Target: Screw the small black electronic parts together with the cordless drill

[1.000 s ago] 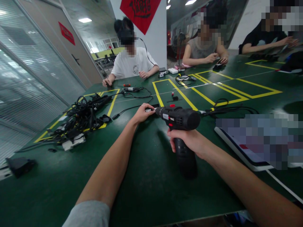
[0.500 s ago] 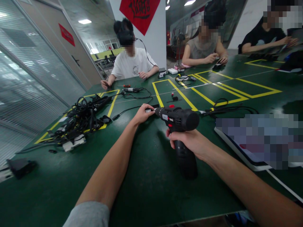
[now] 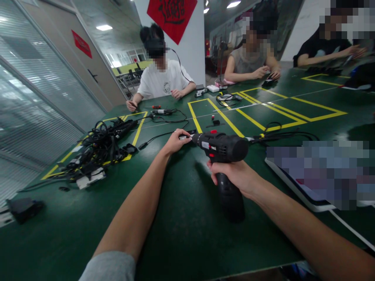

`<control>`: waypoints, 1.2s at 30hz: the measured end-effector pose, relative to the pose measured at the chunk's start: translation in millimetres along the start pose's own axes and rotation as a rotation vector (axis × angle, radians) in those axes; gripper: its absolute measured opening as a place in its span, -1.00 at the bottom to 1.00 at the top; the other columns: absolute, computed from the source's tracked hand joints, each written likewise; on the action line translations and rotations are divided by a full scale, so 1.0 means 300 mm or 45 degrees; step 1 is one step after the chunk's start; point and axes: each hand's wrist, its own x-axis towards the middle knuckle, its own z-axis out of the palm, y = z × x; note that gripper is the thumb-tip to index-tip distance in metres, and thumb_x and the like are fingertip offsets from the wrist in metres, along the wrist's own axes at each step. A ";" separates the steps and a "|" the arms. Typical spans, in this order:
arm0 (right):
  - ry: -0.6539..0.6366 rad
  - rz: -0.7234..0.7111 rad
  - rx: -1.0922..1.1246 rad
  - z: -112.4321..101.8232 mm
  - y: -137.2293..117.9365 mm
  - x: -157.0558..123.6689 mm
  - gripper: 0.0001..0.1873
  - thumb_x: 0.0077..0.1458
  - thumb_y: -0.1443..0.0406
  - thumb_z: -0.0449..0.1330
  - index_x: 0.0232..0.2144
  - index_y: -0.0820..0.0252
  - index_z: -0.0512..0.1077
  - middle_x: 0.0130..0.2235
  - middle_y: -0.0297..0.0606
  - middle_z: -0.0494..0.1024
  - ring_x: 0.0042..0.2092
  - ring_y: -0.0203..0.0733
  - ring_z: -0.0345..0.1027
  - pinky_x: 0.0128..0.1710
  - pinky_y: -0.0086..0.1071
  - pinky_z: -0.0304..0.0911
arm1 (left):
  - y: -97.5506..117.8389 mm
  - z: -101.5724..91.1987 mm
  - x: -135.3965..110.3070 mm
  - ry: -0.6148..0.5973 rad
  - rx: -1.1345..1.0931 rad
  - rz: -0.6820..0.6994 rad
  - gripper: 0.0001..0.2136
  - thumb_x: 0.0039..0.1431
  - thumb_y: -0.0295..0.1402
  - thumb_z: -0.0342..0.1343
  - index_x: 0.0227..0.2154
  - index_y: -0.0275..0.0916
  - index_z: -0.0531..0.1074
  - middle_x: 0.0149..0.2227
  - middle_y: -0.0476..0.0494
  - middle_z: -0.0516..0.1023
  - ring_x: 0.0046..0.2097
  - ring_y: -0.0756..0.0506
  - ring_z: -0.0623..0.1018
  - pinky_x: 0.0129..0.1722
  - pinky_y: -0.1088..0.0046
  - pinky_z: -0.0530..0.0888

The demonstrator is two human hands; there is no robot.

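Note:
A black cordless drill (image 3: 218,147) with red buttons is in my right hand (image 3: 234,175), whose fingers wrap round its grip. Its chuck points left, and the tip ends right by the fingertips of my left hand (image 3: 175,141). Those fingers are closed on a small black box with a pale label (image 3: 184,136), low over the green table. My left hand hides much of this box, and I cannot make out where the drill's tip touches. Just beyond lie small black parts (image 3: 216,122).
To the left lies a heap of black cables and adapters (image 3: 102,144). A pixelated tablet-like device (image 3: 316,175) lies at the right, a cable bundle (image 3: 281,134) behind it. Yellow tape (image 3: 225,117) marks the green table (image 3: 187,234). Several people sit across, one in a white shirt (image 3: 164,78).
The rear of the drill has shifted very slightly right. My left hand keeps its place at the drill's tip.

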 end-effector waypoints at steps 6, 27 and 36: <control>0.022 0.031 0.006 -0.003 0.001 0.003 -0.95 -0.16 0.36 0.21 -0.51 0.19 0.41 -0.60 -0.33 0.41 -0.55 -0.25 0.26 -0.52 -0.35 0.13 | -0.004 0.000 0.006 0.004 -0.021 -0.018 -0.75 -0.03 -0.24 0.23 -0.28 -0.22 0.52 -0.19 -0.11 0.49 -0.07 -0.14 0.46 0.06 0.24 0.38; 0.031 0.018 -0.011 -0.005 0.012 0.011 -0.93 -0.14 0.33 0.21 -0.48 0.19 0.43 -0.60 -0.31 0.42 -0.54 -0.24 0.27 -0.51 -0.35 0.14 | -0.002 0.000 0.009 0.014 -0.038 -0.018 -0.75 -0.04 -0.22 0.23 -0.29 -0.23 0.52 -0.18 -0.12 0.50 -0.07 -0.14 0.47 0.08 0.24 0.37; 0.042 0.018 -0.013 0.001 0.002 0.004 -0.94 -0.15 0.34 0.20 -0.50 0.20 0.43 -0.62 -0.31 0.42 -0.54 -0.24 0.27 -0.50 -0.35 0.14 | -0.003 0.001 0.009 0.018 -0.050 -0.031 -0.74 -0.04 -0.22 0.23 -0.28 -0.23 0.52 -0.17 -0.12 0.50 -0.05 -0.14 0.47 0.08 0.24 0.37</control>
